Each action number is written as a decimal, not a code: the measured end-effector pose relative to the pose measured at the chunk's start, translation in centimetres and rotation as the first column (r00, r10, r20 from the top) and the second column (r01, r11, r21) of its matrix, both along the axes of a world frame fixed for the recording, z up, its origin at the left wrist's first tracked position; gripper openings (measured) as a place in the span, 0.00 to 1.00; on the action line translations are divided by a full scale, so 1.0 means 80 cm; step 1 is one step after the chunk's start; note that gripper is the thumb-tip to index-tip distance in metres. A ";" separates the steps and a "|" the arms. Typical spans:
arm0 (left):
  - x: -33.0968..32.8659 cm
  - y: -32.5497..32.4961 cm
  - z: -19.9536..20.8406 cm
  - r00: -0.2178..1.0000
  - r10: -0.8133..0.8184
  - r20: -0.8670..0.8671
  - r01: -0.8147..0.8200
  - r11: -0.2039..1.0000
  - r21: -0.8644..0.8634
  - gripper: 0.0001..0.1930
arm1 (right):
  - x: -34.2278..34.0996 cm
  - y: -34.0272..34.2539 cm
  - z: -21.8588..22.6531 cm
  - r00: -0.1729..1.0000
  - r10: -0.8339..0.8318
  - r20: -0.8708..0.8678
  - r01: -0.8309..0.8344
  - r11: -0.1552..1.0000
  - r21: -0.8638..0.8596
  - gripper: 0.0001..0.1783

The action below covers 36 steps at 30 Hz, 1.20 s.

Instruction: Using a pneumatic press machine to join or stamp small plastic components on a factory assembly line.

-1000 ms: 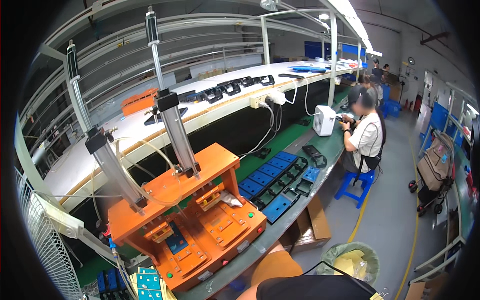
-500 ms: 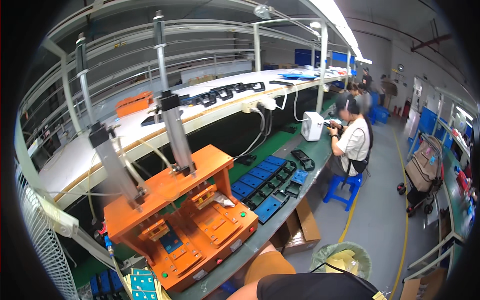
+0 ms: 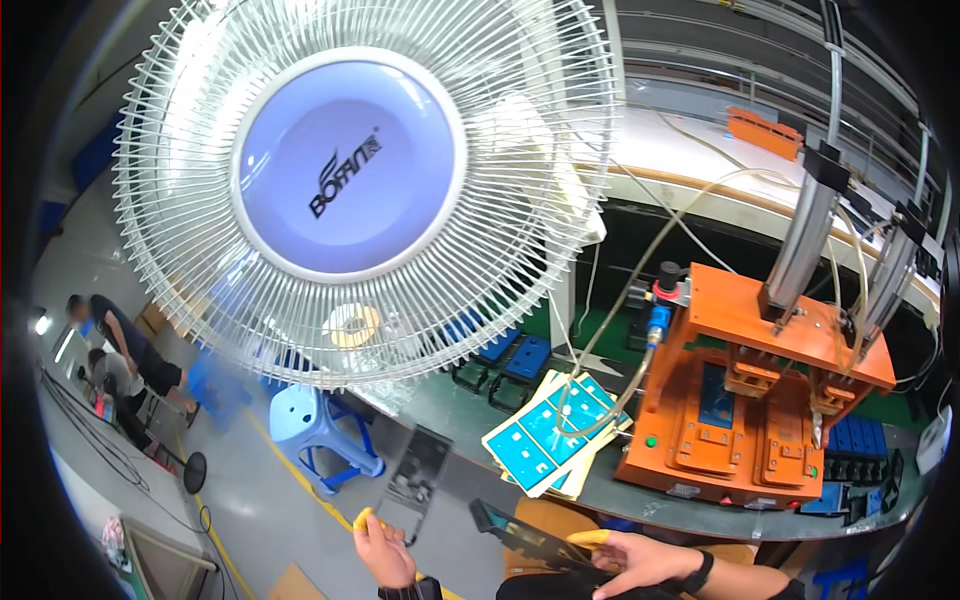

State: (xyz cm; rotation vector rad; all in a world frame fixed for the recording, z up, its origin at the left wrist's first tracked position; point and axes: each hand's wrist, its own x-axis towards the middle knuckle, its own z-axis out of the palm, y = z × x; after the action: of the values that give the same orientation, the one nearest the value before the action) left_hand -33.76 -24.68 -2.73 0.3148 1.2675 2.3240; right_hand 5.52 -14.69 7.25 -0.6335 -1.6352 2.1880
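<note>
My left hand (image 3: 385, 552), with a yellow cover on one fingertip, is closed at the lower end of a dark rectangular plastic panel (image 3: 422, 462) with a cut-out frame. It holds this panel upright over the floor. To its right, my right hand (image 3: 640, 562) grips a second dark panel (image 3: 525, 538), which lies tilted above my lap. A yellow cover shows on a finger of that hand too. On the bench beyond, a stack of blue sheets with yellow backing (image 3: 550, 432) lies beside an orange two-station press (image 3: 740, 400); a blue piece (image 3: 716, 398) sits in its left station.
A large fan (image 3: 350, 170) with a wire guard looms close at upper left. Below it stand a blue stool (image 3: 305, 425) and the green bench (image 3: 450, 410). Blue-and-black parts (image 3: 525, 358) lie behind the sheets. Two people (image 3: 130, 350) are at far left.
My view has swung left, from the bench's right side to the fan and blue sheets. Both hands and the two dark panels have come into view. The press now appears at the right.
</note>
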 end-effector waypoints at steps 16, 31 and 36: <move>-0.264 0.389 -0.177 0.778 0.622 -0.089 -0.596 0.686 -0.418 0.23 | 0.054 -0.032 -0.046 0.848 -0.451 0.280 0.286 0.833 0.474 0.49; -0.184 0.305 -0.133 0.748 -0.169 -0.642 -0.244 0.829 -0.502 0.22 | -0.062 0.032 -0.020 0.844 -0.519 0.131 0.235 0.579 0.781 0.42; 0.025 0.141 -0.076 0.818 -0.564 0.112 0.573 0.817 -0.065 0.24 | -0.144 0.069 -0.069 0.755 -0.655 -0.033 0.224 0.210 0.952 0.32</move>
State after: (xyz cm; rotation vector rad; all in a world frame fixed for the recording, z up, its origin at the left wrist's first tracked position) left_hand -31.77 -13.43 -8.81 0.4797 1.0526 1.7374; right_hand -5.97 -9.15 1.74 -1.0061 -2.1328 0.4308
